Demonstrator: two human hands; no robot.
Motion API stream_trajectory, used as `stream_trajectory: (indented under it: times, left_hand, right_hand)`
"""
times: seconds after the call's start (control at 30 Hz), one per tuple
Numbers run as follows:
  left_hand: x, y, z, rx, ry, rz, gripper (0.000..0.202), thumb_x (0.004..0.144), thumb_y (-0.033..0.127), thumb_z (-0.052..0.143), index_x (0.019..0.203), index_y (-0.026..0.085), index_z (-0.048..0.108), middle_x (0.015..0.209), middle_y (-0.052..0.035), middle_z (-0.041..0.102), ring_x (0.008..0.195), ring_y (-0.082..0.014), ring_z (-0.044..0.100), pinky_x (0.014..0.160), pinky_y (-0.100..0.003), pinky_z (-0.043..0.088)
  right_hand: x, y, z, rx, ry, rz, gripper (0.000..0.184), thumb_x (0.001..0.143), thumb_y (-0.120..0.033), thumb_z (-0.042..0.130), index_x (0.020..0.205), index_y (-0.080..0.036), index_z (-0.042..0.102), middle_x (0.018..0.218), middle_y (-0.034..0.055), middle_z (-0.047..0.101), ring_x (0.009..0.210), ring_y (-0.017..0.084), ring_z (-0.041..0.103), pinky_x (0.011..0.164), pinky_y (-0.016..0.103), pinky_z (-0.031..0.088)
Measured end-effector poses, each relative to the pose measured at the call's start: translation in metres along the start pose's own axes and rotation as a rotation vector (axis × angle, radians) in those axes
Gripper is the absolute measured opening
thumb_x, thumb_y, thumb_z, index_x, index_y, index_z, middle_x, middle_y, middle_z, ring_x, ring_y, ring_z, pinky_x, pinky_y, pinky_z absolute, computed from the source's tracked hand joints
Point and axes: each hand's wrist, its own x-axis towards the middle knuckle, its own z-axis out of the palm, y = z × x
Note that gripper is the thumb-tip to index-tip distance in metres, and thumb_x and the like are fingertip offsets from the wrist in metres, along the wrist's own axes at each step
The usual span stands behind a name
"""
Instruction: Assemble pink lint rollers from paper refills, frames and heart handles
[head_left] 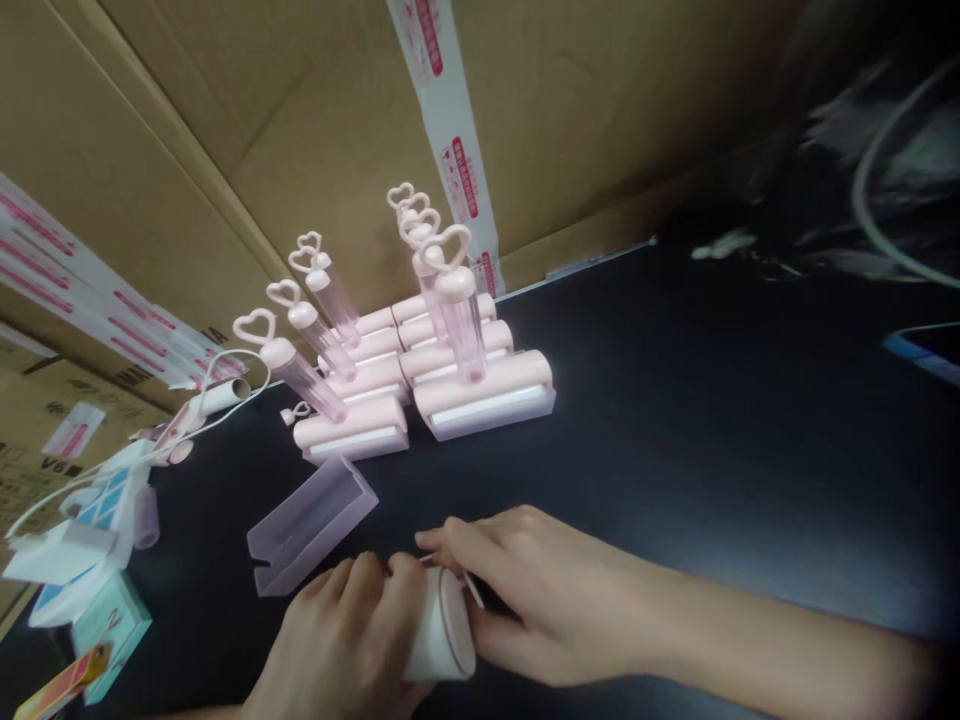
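Wrapped around a white cylinder (433, 640) that looks like a roll, my left hand (337, 630) is closed near the front edge of the table. The round end of the cylinder faces right. My right hand (540, 590) is closed at that end, its fingers on a thin pale piece (472, 590) beside the rim; part of this piece is hidden by the fingers. Just beyond my left hand lies an open, pale purple trough-shaped case (315, 520). Further back, two rows of pink roll holders (487, 395) carry clear pink tubes (461, 325) topped with heart-shaped loops (446, 248).
Large cardboard boxes (300, 120) stand behind the black table (675, 430). At left are a white cable (247, 355), a purple cylinder (147, 517), a teal box (112, 635) and an orange object (64, 685). A device's edge (926, 350) shows at far right.
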Motion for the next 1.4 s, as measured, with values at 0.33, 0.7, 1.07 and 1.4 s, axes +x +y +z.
stream_trajectory:
  times: [0.33, 0.7, 1.07, 1.4]
  left_hand:
    - [-0.004, -0.003, 0.002, -0.002, -0.028, -0.008, 0.016, 0.074, 0.026, 0.056, 0.081, 0.022, 0.042, 0.059, 0.0029, 0.056, 0.042, -0.0142, 0.056, 0.038, -0.025, 0.036]
    - [0.024, -0.019, -0.013, -0.859, 0.158, -0.408, 0.035, 0.067, 0.036, 0.069, 0.095, 0.020, 0.056, 0.081, -0.0008, 0.068, 0.068, -0.0150, 0.064, 0.062, -0.023, 0.050]
    - [0.044, 0.000, 0.004, -1.357, 0.324, -0.569, 0.036, 0.062, 0.029, 0.072, 0.091, 0.014, 0.056, 0.081, -0.0028, 0.064, 0.078, -0.0178, 0.060, 0.072, -0.028, 0.051]
    - [0.056, 0.018, 0.007, -1.531, 0.438, -0.671, 0.043, 0.067, 0.043, 0.069, 0.093, 0.012, 0.053, 0.084, -0.0078, 0.064, 0.073, -0.0182, 0.061, 0.067, -0.029, 0.050]
  right_hand:
    - [0.001, -0.002, -0.006, 0.110, -0.022, 0.093, 0.036, 0.066, -0.015, 0.055, 0.100, -0.021, 0.048, 0.078, -0.0020, 0.066, 0.063, 0.016, 0.063, 0.055, 0.022, 0.041]
    - [-0.002, 0.005, -0.015, 0.667, 0.202, 0.058, 0.058, 0.081, -0.018, 0.052, 0.132, -0.022, 0.026, 0.129, 0.0129, 0.044, 0.106, 0.019, 0.057, 0.092, 0.038, 0.045]
    - [-0.004, 0.000, -0.009, 0.489, 0.215, 0.068, 0.054, 0.090, -0.042, 0.048, 0.136, -0.020, 0.030, 0.109, 0.0073, 0.055, 0.091, 0.018, 0.058, 0.093, 0.037, 0.046]
    - [-0.004, -0.002, -0.001, 0.646, 0.272, 0.041, 0.055, 0.086, -0.039, 0.055, 0.132, -0.023, 0.029, 0.132, 0.0110, 0.043, 0.093, 0.016, 0.060, 0.089, 0.035, 0.050]
